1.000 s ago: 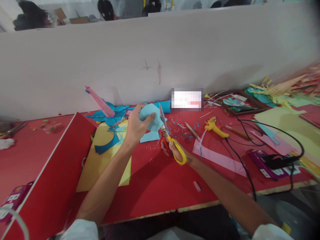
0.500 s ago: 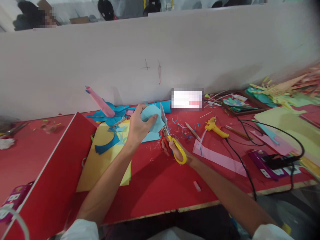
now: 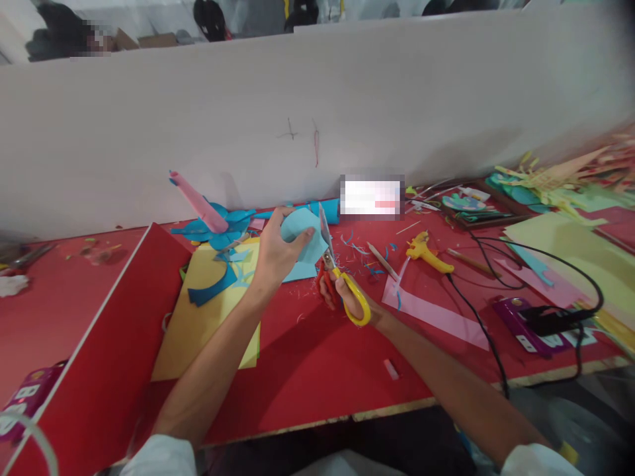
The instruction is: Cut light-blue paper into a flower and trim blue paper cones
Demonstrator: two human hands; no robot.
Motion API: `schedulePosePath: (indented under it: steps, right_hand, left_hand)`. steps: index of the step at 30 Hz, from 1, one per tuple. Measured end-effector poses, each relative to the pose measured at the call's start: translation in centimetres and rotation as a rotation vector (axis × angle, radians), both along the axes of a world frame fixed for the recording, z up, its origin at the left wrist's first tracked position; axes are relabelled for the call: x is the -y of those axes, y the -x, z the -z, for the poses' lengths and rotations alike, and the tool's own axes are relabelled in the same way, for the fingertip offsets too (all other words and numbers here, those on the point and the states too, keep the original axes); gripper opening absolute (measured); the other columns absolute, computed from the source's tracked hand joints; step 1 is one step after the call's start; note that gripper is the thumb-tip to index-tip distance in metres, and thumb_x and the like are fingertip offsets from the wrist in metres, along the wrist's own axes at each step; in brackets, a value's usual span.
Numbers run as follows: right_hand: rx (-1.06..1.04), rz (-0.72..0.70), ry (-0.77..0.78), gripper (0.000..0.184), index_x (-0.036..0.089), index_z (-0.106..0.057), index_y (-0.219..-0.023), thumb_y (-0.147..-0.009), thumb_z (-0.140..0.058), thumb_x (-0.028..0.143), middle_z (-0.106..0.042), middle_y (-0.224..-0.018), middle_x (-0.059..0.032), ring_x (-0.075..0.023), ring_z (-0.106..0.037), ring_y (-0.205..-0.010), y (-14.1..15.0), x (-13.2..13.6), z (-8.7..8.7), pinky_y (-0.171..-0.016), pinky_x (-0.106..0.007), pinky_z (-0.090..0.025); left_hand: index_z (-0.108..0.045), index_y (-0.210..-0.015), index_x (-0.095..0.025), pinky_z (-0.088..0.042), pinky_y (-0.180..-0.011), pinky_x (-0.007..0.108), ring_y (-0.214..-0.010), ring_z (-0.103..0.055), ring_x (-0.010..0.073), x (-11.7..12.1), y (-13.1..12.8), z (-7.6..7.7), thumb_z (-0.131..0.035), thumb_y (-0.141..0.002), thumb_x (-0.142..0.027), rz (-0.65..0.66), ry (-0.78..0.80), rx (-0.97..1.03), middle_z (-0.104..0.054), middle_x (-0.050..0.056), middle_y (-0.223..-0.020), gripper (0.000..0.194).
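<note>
Light-blue paper [image 3: 314, 250], raised above the counter [image 3: 317, 370], is pinched in the nearly closed left hand [image 3: 278, 246], presumably to present its edge to scissors [image 3: 338, 273] gripped by the curled right hand [image 3: 348, 299].

Paper [image 3: 306, 221] sat in the left hand [image 3: 276, 254] at mid-frame, left of the scissors [image 3: 328, 259] in the right hand [image 3: 349, 301]. On the worktop [image 3: 327, 373], a glue gun [image 3: 431, 255] lay right of centre; a partition [image 3: 198, 119] stood behind.
</note>
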State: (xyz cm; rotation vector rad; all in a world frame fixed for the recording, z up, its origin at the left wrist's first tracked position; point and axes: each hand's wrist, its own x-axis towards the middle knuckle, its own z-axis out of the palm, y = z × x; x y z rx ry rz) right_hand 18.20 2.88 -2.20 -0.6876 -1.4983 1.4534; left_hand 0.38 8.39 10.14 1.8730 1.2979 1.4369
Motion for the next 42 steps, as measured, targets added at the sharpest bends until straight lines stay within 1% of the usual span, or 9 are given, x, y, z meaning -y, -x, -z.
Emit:
schedulePosePath:
  steps: [2,4,8,16,21,24,30,36,42]
  right_hand:
    - [-0.013,0.001,-0.004,0.072,0.020,-0.056,-0.084,-0.096,-0.040,0.089,-0.052,-0.069,0.0014,-0.0127,-0.048,-0.051,0.1,0.0,-0.1,-0.051,-0.029,-0.037]
    - [-0.038,0.007,0.005,0.073,0.020,-0.056,-0.083,-0.095,-0.040,0.089,-0.052,-0.068,0.0015,-0.0123,-0.048,-0.051,0.1,0.0,-0.2,-0.050,-0.028,-0.036]
    - [-0.081,-0.002,0.042,0.074,0.019,-0.056,-0.082,-0.094,-0.042,0.090,-0.052,-0.066,0.0015,-0.0118,-0.049,-0.049,0.2,-0.1,-0.2,-0.048,-0.027,-0.035]
    - [-0.145,-0.002,0.096,0.075,0.020,-0.056,-0.080,-0.090,-0.045,0.093,-0.052,-0.064,0.0024,-0.0123,-0.049,-0.046,0.4,-0.3,-0.8,-0.046,-0.029,-0.036]
    - [-0.157,-0.010,0.127,0.074,0.022,-0.055,-0.079,-0.088,-0.046,0.095,-0.051,-0.063,0.0034,-0.0129,-0.049,-0.045,0.4,-0.3,-1.2,-0.048,-0.030,-0.037]
    - [-0.148,0.009,0.141,0.076,0.023,-0.055,-0.078,-0.085,-0.045,0.098,-0.051,-0.062,0.0038,-0.0127,-0.049,-0.045,0.5,-0.3,-1.4,-0.048,-0.030,-0.038]
    - [-0.176,0.013,0.132,0.077,0.022,-0.053,-0.077,-0.086,-0.044,0.098,-0.050,-0.061,0.0043,-0.0108,-0.047,-0.042,0.5,-0.3,-1.6,-0.046,-0.027,-0.036]
    - [-0.166,0.020,0.117,0.077,0.021,-0.054,-0.077,-0.088,-0.041,0.096,-0.051,-0.060,0.0043,-0.0113,-0.050,-0.042,0.4,-0.4,-1.2,-0.047,-0.028,-0.036]
    - [-0.170,0.017,0.128,0.075,0.021,-0.053,-0.078,-0.090,-0.043,0.095,-0.051,-0.062,0.0041,-0.0107,-0.049,-0.043,0.3,-0.5,-1.3,-0.046,-0.027,-0.038]
  left_hand:
    - [-0.062,-0.103,-0.021,-0.053,-0.077,0.031,-0.089,-0.064,0.0192,0.1,-0.1,-0.1,-0.076,-0.086,-0.035,0.022,0.025,0.023,-0.068,0.004,-0.097,0.026]
    - [-0.062,-0.102,-0.022,-0.052,-0.068,0.028,-0.081,-0.063,0.0177,0.2,-0.1,-0.1,-0.074,-0.087,-0.036,0.051,0.083,0.070,-0.066,0.003,-0.092,0.024]
    - [-0.061,-0.106,-0.022,-0.048,-0.056,0.024,-0.069,-0.058,0.0140,0.3,-0.2,0.1,-0.073,-0.088,-0.035,0.096,0.184,0.126,-0.064,0.001,-0.088,0.026]
    - [-0.062,-0.107,-0.020,-0.052,-0.063,0.025,-0.077,-0.062,0.0150,0.1,-0.4,1.0,-0.071,-0.091,-0.035,0.122,0.218,0.118,-0.067,0.003,-0.095,0.023]
    - [-0.060,-0.100,-0.021,-0.051,-0.058,0.024,-0.071,-0.060,0.0140,0.2,-0.8,1.5,-0.069,-0.094,-0.038,0.149,0.249,0.141,-0.063,0.001,-0.085,0.019]
    - [-0.059,-0.094,-0.022,-0.050,-0.054,0.024,-0.066,-0.061,0.0137,0.3,-0.8,1.6,-0.067,-0.097,-0.043,0.169,0.288,0.155,-0.061,0.000,-0.079,0.022]
    - [-0.058,-0.085,-0.021,-0.051,-0.051,0.025,-0.056,-0.062,0.0133,0.5,-1.0,1.0,-0.064,-0.098,-0.048,0.226,0.369,0.173,-0.062,0.000,-0.069,0.031]
    - [-0.058,-0.076,-0.020,-0.047,-0.050,0.027,-0.049,-0.062,0.0145,0.9,-1.2,0.4,-0.060,-0.098,-0.048,0.278,0.386,0.134,-0.063,0.001,-0.057,0.035]
    - [-0.057,-0.073,-0.020,-0.048,-0.050,0.027,-0.047,-0.059,0.0131,1.0,-1.2,0.3,-0.060,-0.097,-0.045,0.271,0.393,0.111,-0.061,0.000,-0.055,0.035]
